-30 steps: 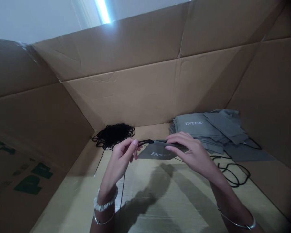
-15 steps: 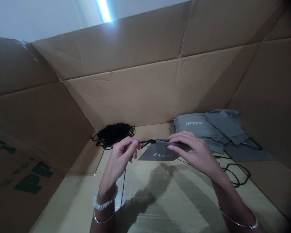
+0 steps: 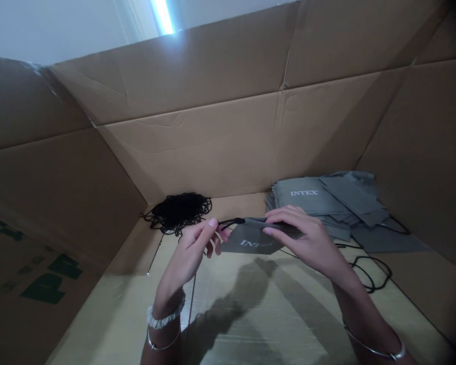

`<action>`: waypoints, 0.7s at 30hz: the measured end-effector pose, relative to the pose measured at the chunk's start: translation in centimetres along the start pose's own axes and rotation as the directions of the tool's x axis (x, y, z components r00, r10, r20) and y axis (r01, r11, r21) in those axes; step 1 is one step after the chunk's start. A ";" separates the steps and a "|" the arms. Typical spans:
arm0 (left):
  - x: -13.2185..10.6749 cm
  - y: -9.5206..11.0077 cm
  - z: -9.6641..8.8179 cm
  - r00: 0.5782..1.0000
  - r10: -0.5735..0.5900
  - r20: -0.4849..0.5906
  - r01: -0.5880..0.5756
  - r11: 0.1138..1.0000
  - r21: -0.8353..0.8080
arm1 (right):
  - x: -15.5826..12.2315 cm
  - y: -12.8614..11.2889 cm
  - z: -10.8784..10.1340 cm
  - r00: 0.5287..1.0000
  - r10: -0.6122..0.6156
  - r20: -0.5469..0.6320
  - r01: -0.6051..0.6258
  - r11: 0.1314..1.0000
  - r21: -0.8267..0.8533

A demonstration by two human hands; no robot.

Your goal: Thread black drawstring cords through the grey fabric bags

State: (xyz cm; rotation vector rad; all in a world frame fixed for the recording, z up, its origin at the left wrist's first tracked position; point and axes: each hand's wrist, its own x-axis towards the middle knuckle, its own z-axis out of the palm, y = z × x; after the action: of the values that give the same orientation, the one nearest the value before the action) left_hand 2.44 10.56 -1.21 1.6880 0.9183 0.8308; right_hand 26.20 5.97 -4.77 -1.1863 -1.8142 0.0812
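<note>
The left hand pinches a thin black cord between thumb and fingertips, right at the hem of a grey fabric INTEX bag, held up off the cardboard; the right hand closes on that hem, keeping it taut. A black cord tangle and stacked grey bags lie behind.

Head camera faces forward and down, close.

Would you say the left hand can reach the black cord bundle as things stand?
Probably yes: the left hand sits just below the black cord bundle, nothing between them, though it holds a black cord.
</note>
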 end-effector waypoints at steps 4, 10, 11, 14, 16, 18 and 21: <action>0.1 -0.2 0.1 1.000 0.001 0.021 0.000 1.000 -0.028 | 0.0 -0.1 -0.1 1.000 -0.012 -0.001 0.012 1.000 -0.025; 0.1 -0.1 0.2 0.999 -0.002 0.043 0.004 0.999 -0.046 | -0.1 -0.1 -0.2 1.000 -0.016 -0.019 0.015 0.999 -0.038; 0.1 -0.1 0.2 0.999 0.000 0.042 0.002 0.999 -0.046 | -0.1 -0.1 -0.2 1.000 -0.016 -0.020 0.016 0.999 -0.034; 0.2 -0.2 0.1 0.999 0.000 0.042 0.002 0.998 -0.055 | -0.1 -0.1 -0.3 0.999 -0.028 -0.025 0.028 0.999 -0.019; 0.3 -0.3 0.1 0.999 -0.001 0.054 0.004 0.998 -0.066 | -0.1 -0.1 -0.4 0.999 -0.035 -0.026 0.035 0.999 -0.019; 0.3 -0.4 0.0 0.998 0.005 0.068 0.000 0.997 -0.073 | -0.1 -0.1 -0.5 0.999 -0.035 -0.026 0.035 0.999 -0.024; 0.4 -0.5 -0.1 0.998 0.012 0.065 -0.007 0.997 -0.072 | -0.1 -0.2 -0.6 0.999 -0.026 -0.021 0.026 0.999 -0.029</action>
State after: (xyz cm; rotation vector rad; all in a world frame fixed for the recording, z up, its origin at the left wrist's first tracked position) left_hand 2.44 11.04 -1.64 1.6487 0.8269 0.8006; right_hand 26.54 5.54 -4.42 -1.1790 -1.8167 0.0276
